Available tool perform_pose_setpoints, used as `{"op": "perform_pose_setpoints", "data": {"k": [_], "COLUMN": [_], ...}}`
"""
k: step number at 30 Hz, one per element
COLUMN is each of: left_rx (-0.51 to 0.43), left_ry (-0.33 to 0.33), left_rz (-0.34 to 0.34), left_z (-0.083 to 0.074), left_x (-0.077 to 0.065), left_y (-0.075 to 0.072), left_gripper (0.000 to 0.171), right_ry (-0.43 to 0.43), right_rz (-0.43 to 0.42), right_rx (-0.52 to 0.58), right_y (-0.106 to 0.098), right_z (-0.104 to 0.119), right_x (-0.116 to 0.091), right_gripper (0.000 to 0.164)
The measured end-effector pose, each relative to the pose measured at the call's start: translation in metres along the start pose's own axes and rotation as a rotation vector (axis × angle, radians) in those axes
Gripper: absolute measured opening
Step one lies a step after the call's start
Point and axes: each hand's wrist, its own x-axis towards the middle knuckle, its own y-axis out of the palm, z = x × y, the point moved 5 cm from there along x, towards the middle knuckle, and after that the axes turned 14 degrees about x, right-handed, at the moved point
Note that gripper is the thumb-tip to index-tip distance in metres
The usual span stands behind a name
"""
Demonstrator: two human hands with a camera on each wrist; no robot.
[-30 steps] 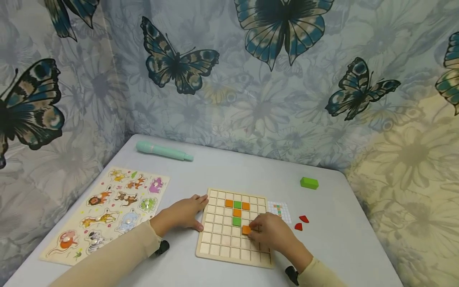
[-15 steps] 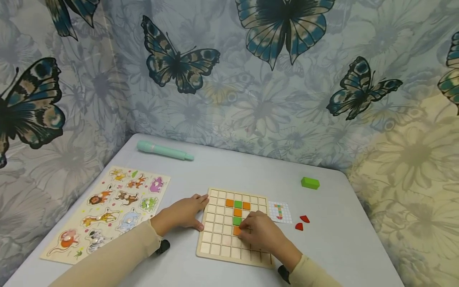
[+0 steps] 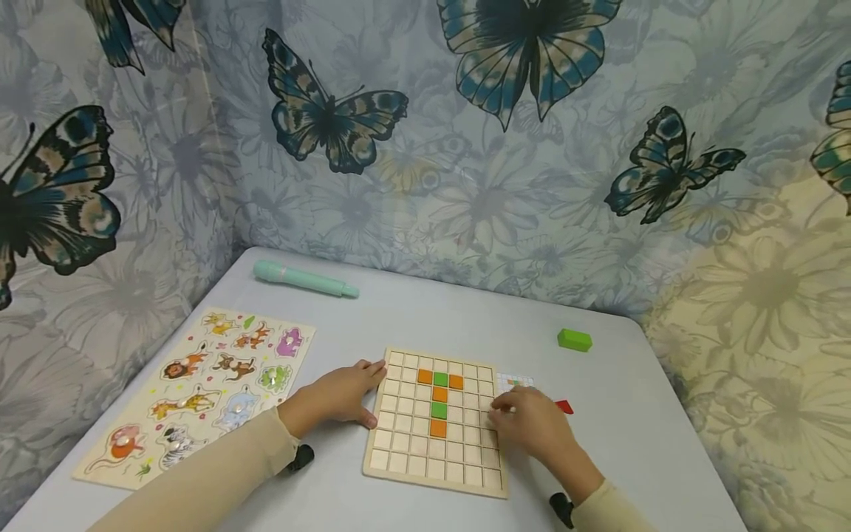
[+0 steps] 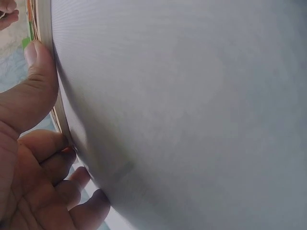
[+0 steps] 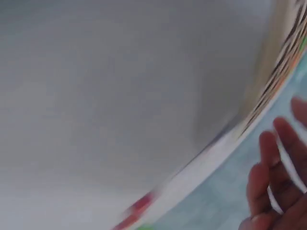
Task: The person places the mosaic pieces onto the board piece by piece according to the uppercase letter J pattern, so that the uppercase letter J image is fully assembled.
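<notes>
A wooden grid board lies in the middle of the table in the head view. Orange and green square tiles form a T on it, with an orange tile at the foot of the stem. My left hand rests at the board's left edge, thumb and fingertips touching the rim. Over the board's right edge is my right hand, its fingers loosely bent and nothing seen between them. It partly covers a small pattern card. Beyond it shows a red piece; another one is hidden.
On the left lies an animal puzzle board, partly under the left sleeve. A mint-green pen-shaped object is near the back edge. At the back right stands a green block. Butterfly-patterned walls border the table.
The orange tile moved left into the stem's column and my right hand let it go. That hand then swung right, off the tiles. My left hand stayed at the board's edge.
</notes>
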Motion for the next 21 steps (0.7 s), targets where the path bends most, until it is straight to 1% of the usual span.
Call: {"op": "perform_pose_setpoints", "data": {"k": [2,4,7,9,11,14,17,19,21], "left_rx": [0.0,0.004,0.0,-0.005,-0.008,-0.002,-0.002,-0.005,-0.002], "left_ry": [-0.005,-0.008,-0.008,-0.003,-0.003,-0.002,0.003,0.007,0.011], "left_rz": [0.003,0.001,0.002,0.006,0.012,0.014,0.013,0.011,0.01], "left_z": [0.0,0.0,0.0,-0.001,-0.002,-0.002,-0.002,-0.002,-0.003], "left_x": [-0.001,-0.002,-0.003,-0.003,-0.003,-0.002,-0.002,-0.002,-0.001], "left_y": [-0.001,-0.002,-0.002,-0.001,0.0,0.0,0.0,-0.001,-0.001], "left_gripper": [0.099,0.099,0.098,0.098,0.098,0.098,0.097,0.097,0.098], "right_ry": [0.094,0.186,0.3,0.342,0.345,0.325,0.285,0.251,0.217], "right_rz": [-0.049,-0.064,-0.02,0.018,0.039,0.043,0.046,0.054,0.061], "right_rx": [-0.046,-0.079,-0.094,-0.083,-0.072,-0.074,-0.084,-0.11,-0.135], "right_y": [-0.016,-0.03,-0.041,-0.045,-0.046,-0.046,-0.047,-0.048,-0.05], "right_z": [-0.029,-0.058,-0.09,-0.103,-0.11,-0.116,-0.118,-0.118,-0.119], "right_x": [-0.003,-0.006,-0.012,-0.016,-0.018,-0.019,-0.018,-0.017,-0.015], "right_gripper": [0.015,0.023,0.028,0.028,0.026,0.027,0.028,0.028,0.031]}}
